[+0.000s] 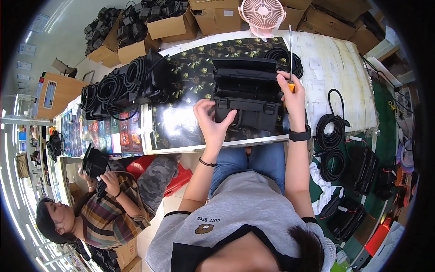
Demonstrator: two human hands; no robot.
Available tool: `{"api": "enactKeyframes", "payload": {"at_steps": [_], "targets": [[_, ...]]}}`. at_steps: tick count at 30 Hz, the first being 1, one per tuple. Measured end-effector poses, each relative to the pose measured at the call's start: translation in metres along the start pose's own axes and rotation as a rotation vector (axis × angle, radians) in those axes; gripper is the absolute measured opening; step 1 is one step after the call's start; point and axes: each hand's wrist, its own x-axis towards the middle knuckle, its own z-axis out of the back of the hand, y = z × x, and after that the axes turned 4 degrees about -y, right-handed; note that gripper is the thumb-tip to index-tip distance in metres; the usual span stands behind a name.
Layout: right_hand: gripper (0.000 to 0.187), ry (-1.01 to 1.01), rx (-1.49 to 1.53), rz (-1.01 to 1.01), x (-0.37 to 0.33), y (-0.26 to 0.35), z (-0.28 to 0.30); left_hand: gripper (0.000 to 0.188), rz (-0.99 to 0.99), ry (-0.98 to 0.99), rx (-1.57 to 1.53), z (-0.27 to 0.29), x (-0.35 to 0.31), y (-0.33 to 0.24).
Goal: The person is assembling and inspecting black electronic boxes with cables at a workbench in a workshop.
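In front of me on the table stands a black plastic case [256,115] with its lid [244,65] raised at the far side. Two latches show on its near wall; the dark interior is hard to make out. My left hand [213,123] grips the case's near left corner, fingers on its side and thumb along the front. Within my right hand [294,97] is a screwdriver [291,85] with an orange-yellow handle, its long shaft pointing up and away. That hand is beside the right end of the lid. Behind it lies a coiled black cable [290,59].
Black cased units with coiled cables [113,88] line the table's left side. A pink fan [263,17] stands at the far edge, before cardboard boxes [213,18]. More cables [333,136] and black cases lie at right. A seated co-worker [108,204] handles a black part at lower left.
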Motion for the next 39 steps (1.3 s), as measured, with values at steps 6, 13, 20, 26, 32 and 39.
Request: {"api": "enactKeyframes", "payload": {"at_steps": [6, 13, 20, 26, 32, 39], "targets": [[0.028, 0.049, -0.012, -0.023, -0.004, 0.0, 0.007, 0.049, -0.032, -0.003, -0.005, 0.003, 0.003, -0.005], [0.029, 0.275, -0.045, -0.016, -0.028, 0.005, 0.03, 0.044, -0.003, 0.018, -0.011, 0.005, -0.006, 0.001], [0.03, 0.309, 0.068, -0.028, -0.036, 0.002, 0.033, 0.048, 0.075, -0.019, -0.295, 0.002, -0.019, -0.001], [0.031, 0.31, 0.087, -0.019, -0.039, 0.003, 0.033, 0.051, 0.05, 0.033, -0.134, 0.013, -0.014, -0.008], [0.031, 0.322, 0.075, -0.016, -0.039, 0.002, 0.035, 0.033, 0.081, 0.056, -0.189, 0.022, -0.004, -0.005], [0.031, 0.324, 0.095, -0.034, -0.04, 0.002, 0.035, 0.026, -0.148, 0.024, 0.208, 0.035, 0.004, -0.021]]}}
